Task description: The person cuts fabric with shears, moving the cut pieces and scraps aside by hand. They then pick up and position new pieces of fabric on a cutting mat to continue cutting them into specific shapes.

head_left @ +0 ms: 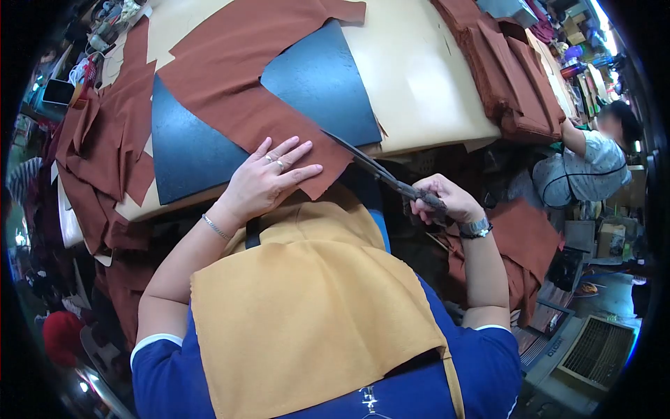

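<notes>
A long piece of reddish-brown leather point(230, 77) lies across a dark board point(317, 73), its near end at the table edge. My left hand point(269, 171) rests flat on that end, fingers stretched out, with rings on it. In my right hand point(447, 199) is a pair of dark scissors point(370, 164), my fingers wrapped round the wrapped handles. The blades point up and left, their tip at the right edge of the leather piece. Whether the blades are apart cannot be made out.
Crumpled brown leather point(112, 140) hangs over the table's left side. A thick stack of brown leather point(513, 77) lies at the right, and more leather point(520, 244) is below my right arm. Another person point(583, 164) is at the far right. A pale sheet point(419, 63) covers the table.
</notes>
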`<state>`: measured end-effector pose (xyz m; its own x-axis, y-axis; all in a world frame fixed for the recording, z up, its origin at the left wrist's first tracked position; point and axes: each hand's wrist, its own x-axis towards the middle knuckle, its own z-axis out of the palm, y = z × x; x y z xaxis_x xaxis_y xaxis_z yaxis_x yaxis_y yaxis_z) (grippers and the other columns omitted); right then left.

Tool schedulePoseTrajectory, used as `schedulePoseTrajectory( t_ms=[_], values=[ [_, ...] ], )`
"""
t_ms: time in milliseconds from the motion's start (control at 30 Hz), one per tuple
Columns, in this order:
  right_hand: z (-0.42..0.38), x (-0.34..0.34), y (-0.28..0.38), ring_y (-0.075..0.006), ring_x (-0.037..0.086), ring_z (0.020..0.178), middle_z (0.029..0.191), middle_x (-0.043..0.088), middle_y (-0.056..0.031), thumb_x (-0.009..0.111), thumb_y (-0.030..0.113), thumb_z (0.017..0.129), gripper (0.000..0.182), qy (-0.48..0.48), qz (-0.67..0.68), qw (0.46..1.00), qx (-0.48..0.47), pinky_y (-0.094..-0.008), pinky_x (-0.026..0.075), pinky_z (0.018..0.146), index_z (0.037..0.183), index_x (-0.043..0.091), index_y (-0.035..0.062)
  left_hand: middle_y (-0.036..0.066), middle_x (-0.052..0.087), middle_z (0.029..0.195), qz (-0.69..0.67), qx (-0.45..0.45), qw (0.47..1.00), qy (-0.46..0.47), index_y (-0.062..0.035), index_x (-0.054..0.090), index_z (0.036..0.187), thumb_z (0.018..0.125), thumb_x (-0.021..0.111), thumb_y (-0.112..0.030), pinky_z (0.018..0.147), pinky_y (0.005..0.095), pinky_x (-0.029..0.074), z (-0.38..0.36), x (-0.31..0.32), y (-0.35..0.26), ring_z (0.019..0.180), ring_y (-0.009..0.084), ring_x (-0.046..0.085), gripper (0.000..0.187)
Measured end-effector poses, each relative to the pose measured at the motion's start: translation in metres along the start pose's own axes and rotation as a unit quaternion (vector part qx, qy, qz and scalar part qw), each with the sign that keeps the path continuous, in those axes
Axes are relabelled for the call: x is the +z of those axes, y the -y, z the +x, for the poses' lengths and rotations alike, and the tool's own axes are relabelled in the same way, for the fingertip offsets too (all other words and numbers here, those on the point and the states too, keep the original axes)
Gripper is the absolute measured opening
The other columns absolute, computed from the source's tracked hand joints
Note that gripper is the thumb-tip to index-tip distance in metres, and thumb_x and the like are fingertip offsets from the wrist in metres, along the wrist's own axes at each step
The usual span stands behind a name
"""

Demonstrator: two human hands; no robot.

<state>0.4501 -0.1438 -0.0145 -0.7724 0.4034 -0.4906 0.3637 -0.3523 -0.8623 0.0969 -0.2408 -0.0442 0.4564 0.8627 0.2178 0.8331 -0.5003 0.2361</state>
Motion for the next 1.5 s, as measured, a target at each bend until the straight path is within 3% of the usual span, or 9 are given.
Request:
schedulePoseTrajectory(
  t_ms=[100,300,433,733,867,967,1067,1333,1500],
  values=[
    [-0.01,0.0,0.005,-0.0063,0.056,0.056,0.064,0.059,-0.0015,0.069,0.025,0.082,0.026,-0.027,-0.039,0.997,0.06,-0.0214,0.047,0.052,0.073,0.06,0.0025,0.004,0.045,0.141,0.002,0.004,1.0,-0.007,-0.0281,0.057,0.125,0.084,0.059,-0.017,0.106,0.0493,0.033,-0.002,0.003,0.002,0.13,0.0255,0.042,0.042],
    [0.007,0.007,-0.008,-0.0069,0.056,0.054,0.062,0.058,-0.0004,0.069,0.028,0.082,0.028,-0.005,0.02,1.0,0.003,-0.021,0.046,0.049,0.076,0.062,0.0022,0.005,0.046,0.14,0.012,0.021,1.0,0.001,-0.0274,0.057,0.125,0.085,0.057,-0.016,0.105,0.0496,0.034,-0.002,0.004,0.004,0.129,0.0256,0.044,0.042],
    [0.02,0.009,-0.006,-0.0063,0.058,0.058,0.072,0.063,-0.0015,0.071,0.029,0.081,0.028,-0.011,0.034,0.999,0.012,-0.0198,0.046,0.05,0.084,0.063,0.002,0.006,0.047,0.14,0.011,0.026,1.0,-0.003,-0.0265,0.057,0.124,0.084,0.058,-0.015,0.103,0.049,0.035,0.0,0.003,0.002,0.128,0.0262,0.044,0.042],
    [0.011,0.013,0.006,-0.0075,0.057,0.054,0.062,0.059,-0.0015,0.068,0.025,0.083,0.025,-0.015,-0.025,0.999,0.031,-0.021,0.047,0.05,0.078,0.063,0.001,0.005,0.047,0.139,0.002,0.028,1.0,-0.008,-0.0275,0.057,0.125,0.084,0.059,-0.017,0.104,0.0487,0.035,0.002,0.002,0.001,0.127,0.025,0.046,0.042],
    [0.029,0.02,0.007,-0.0082,0.057,0.052,0.061,0.059,-0.002,0.069,0.025,0.083,0.024,-0.018,0.045,0.999,-0.016,-0.0208,0.046,0.048,0.076,0.063,0.0018,0.005,0.049,0.138,0.005,0.037,0.999,-0.005,-0.028,0.058,0.124,0.084,0.059,-0.018,0.104,0.0487,0.035,0.002,0.0,0.0,0.126,0.0243,0.047,0.041],
    [0.031,0.017,0.008,-0.0086,0.057,0.051,0.061,0.059,-0.0022,0.069,0.025,0.082,0.025,-0.018,0.045,0.999,0.006,-0.0207,0.045,0.047,0.076,0.063,0.0016,0.004,0.049,0.137,-0.011,0.034,0.999,-0.008,-0.0282,0.059,0.123,0.083,0.059,-0.016,0.103,0.0481,0.036,0.003,-0.004,-0.001,0.126,0.0242,0.048,0.042],
    [0.02,0.014,0.018,-0.0092,0.057,0.05,0.06,0.059,-0.0027,0.069,0.025,0.082,0.026,-0.018,-0.035,0.999,0.022,-0.0212,0.045,0.046,0.076,0.062,0.0009,0.004,0.05,0.136,-0.032,0.04,0.998,-0.026,-0.028,0.059,0.123,0.082,0.061,-0.015,0.102,0.0473,0.038,0.003,-0.004,-0.001,0.124,0.0254,0.049,0.043],
    [0.035,0.021,0.011,-0.0081,0.058,0.057,0.068,0.061,-0.0025,0.069,0.029,0.082,0.029,0.003,0.022,1.0,-0.019,-0.022,0.048,0.049,0.077,0.062,0.0019,0.004,0.051,0.135,-0.046,0.057,0.997,-0.011,-0.0271,0.06,0.121,0.081,0.061,-0.013,0.102,0.0472,0.04,0.002,-0.006,0.0,0.123,0.0257,0.05,0.042],
    [0.038,0.024,0.022,-0.0086,0.058,0.052,0.061,0.059,-0.0022,0.071,0.023,0.08,0.024,-0.025,0.024,0.999,-0.003,-0.0214,0.046,0.047,0.075,0.062,0.0006,0.005,0.051,0.135,-0.042,0.062,0.997,-0.016,-0.026,0.06,0.12,0.081,0.06,-0.013,0.102,0.047,0.04,0.003,-0.007,-0.001,0.123,0.0257,0.05,0.041]
  ],
)
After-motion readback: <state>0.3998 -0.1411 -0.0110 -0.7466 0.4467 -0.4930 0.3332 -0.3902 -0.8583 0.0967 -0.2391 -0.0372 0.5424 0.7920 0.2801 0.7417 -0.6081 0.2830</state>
